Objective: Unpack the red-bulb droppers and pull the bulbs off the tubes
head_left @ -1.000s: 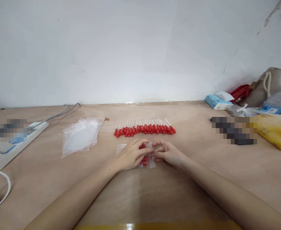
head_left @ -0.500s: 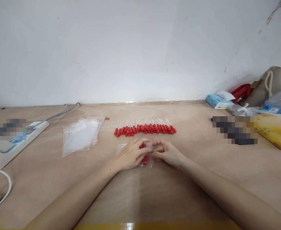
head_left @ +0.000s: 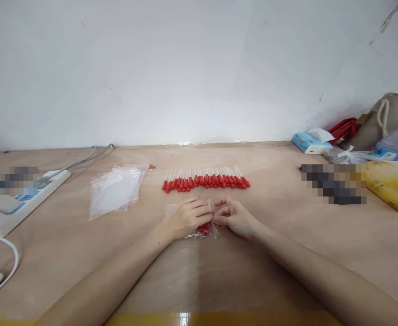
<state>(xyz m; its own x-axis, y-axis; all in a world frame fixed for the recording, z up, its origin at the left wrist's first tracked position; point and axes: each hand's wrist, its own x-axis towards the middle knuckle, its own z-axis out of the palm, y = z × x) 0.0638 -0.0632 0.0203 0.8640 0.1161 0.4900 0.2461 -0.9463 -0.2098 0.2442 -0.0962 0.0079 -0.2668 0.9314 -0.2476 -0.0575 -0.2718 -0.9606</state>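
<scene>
A clear zip bag (head_left: 215,232) with red-tipped pieces in it lies flat on the table in front of me. My left hand (head_left: 188,218) rests over the bag, fingers bent across it and gripping near its mouth, hiding most of the contents. At the bag's right edge, my right hand (head_left: 234,218) pinches the plastic between thumb and fingers. Just beyond both hands lies a row of red-headed sticks (head_left: 205,181), their pale thin ends pointing away from me. To the left is a stack of flat clear zip bags (head_left: 117,190).
A white power strip (head_left: 45,197) with cables lies at the left. On the right are a blue tissue pack (head_left: 310,141), a yellow packet (head_left: 390,183), a tied plastic bag (head_left: 348,156), a beige bag (head_left: 385,120) and a blurred-out dark object (head_left: 334,185). A wall (head_left: 199,72) rises behind the table.
My left fingers have lowered over the bag and cover more of the red pieces. The right hand stays at the bag's edge, barely shifted.
</scene>
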